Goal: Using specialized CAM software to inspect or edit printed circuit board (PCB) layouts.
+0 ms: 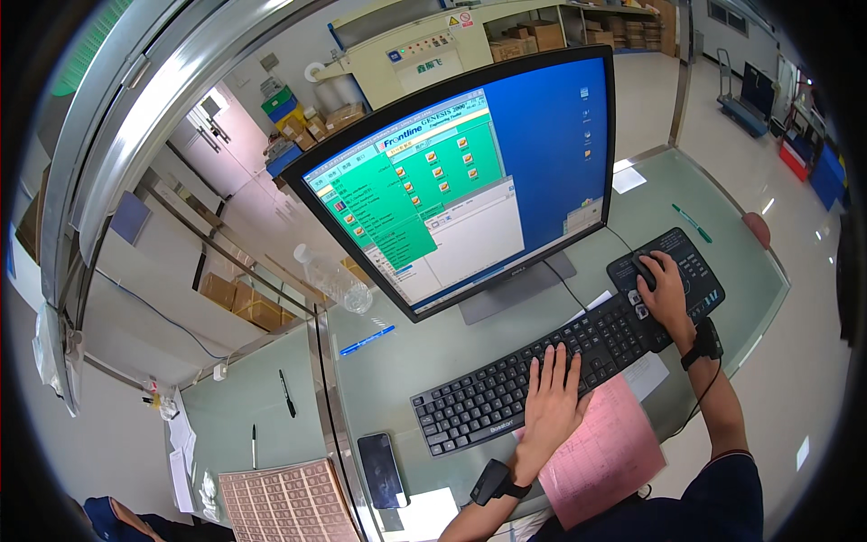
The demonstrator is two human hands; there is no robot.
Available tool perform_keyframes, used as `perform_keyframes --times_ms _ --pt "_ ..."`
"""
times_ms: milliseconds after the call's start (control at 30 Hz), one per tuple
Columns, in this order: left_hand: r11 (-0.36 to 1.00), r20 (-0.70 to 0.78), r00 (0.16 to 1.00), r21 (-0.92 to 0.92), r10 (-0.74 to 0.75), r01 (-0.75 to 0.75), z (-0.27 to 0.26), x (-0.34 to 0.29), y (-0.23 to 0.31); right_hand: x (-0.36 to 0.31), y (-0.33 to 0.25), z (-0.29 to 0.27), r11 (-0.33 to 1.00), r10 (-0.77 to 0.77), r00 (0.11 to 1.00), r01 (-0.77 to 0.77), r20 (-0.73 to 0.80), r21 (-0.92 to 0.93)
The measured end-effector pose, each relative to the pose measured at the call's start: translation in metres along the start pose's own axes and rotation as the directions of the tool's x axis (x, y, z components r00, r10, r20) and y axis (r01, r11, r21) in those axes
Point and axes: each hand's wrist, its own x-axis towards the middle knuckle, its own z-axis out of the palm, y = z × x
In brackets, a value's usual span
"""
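Mouse (642,271), small and black, is sitting on the dark mouse pad (700,271), under the right grip (666,296), whose fingers are curling loosely over it. The left grip (553,408) is lying spread and flattish across the black keyboard (474,402), holding nothing. Good handling here is probably calling for a light palm, short wrist movements and a settled pointer before each click; the left fingertips should be hovering softly so that no stray key is being pressed. The cord at the right wristband (701,348) could be snagging, so it is worth leaving slack.

Ahead, the monitor (564,144) is showing green, white and blue areas. The tabletop (384,397), pale green and smooth, is also carrying a pink sheet (607,461) near the left grip, a dark phone (382,470), a blue pen (368,341) and a green pen (692,223). Beyond the monitor, a cream machine (411,70) is standing near stacked cartons (539,36); to the right, a trolley (745,113) is resting on the glossy floor (768,194).
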Motion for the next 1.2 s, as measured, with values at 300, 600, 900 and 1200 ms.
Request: perform_keyframes --times_ms 300,600,900,1200 --pt "1.000 0.008 1.000 0.007 -0.003 0.003 -0.0005 0.0001 0.0002 -0.0006 0.0010 0.0011 1.000 -0.001 1.000 0.001 -0.011 -0.005" --pt "1.000 0.013 1.000 0.008 -0.005 0.005 -0.0003 0.0003 0.0005 -0.0006 0.0012 0.0006 1.000 0.004 1.000 -0.004 -0.007 -0.015" --pt "1.000 0.012 1.000 0.006 -0.001 0.001 0.0008 0.0000 -0.0001 -0.0006 0.0010 0.0005 1.000 0.010 1.000 -0.010 0.000 -0.022" --pt "1.000 0.008 1.000 0.029 0.006 -0.006 0.0016 -0.0012 0.0015 -0.0011 0.0042 0.0016 1.000 0.004 1.000 -0.004 0.012 0.014"
